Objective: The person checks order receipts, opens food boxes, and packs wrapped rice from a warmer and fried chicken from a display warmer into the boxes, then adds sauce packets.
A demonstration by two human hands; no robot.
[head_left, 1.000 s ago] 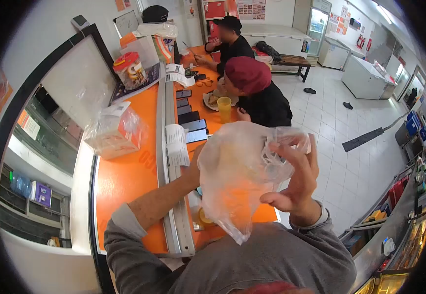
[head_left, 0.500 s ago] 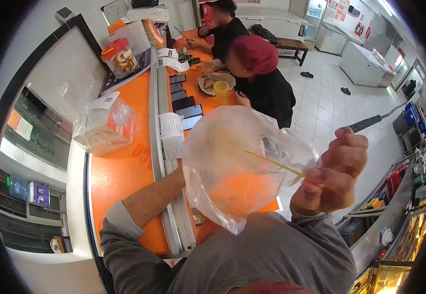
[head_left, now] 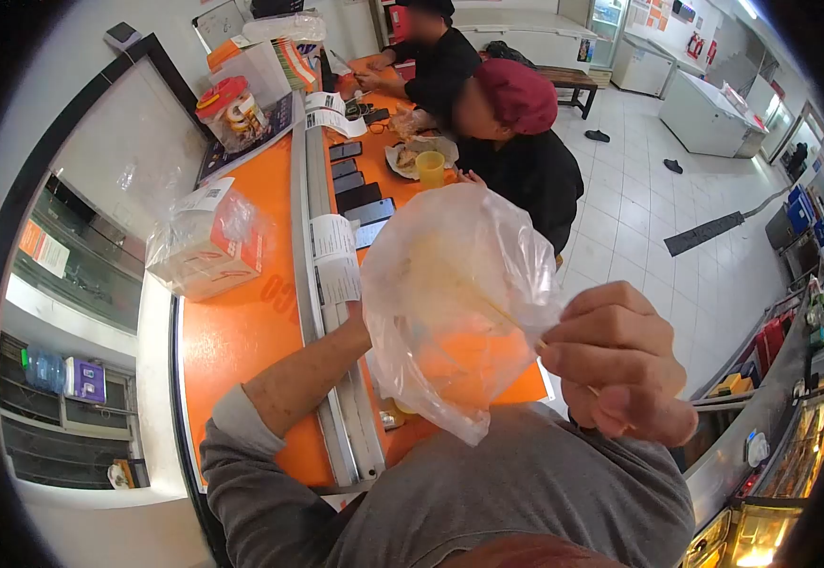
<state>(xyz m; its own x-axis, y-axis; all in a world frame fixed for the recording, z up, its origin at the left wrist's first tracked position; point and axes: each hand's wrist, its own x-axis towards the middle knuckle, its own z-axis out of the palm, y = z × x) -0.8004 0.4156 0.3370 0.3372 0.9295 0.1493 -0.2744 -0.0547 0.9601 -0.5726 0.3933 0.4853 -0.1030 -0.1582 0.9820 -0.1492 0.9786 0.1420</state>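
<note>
A cloudy, clear plastic bag (head_left: 450, 293) hangs in front of my chest, over the orange counter. My right hand (head_left: 616, 360) is closed at the bag's right edge, with thumb and fingers pinched on a thin wooden stick (head_left: 495, 308). Most of the stick shows blurred through the plastic. Behind or inside the bag, my left hand is hidden; only the left forearm shows, reaching up to the bag's left side. Something pale yellowish shows faintly in the upper part of the bag, too unclear to name.
Two people in dark clothes sit across the orange counter (head_left: 232, 346). Near them are a plate of food (head_left: 407, 158), a yellow cup (head_left: 430, 170) and several phones. A wrapped box (head_left: 208, 241) and a red-lidded jar (head_left: 232, 114) stand at the left.
The stick came into view in my right hand and now reaches behind or into the bag. My right hand moved left, against the bag's edge, after being out to the right.
</note>
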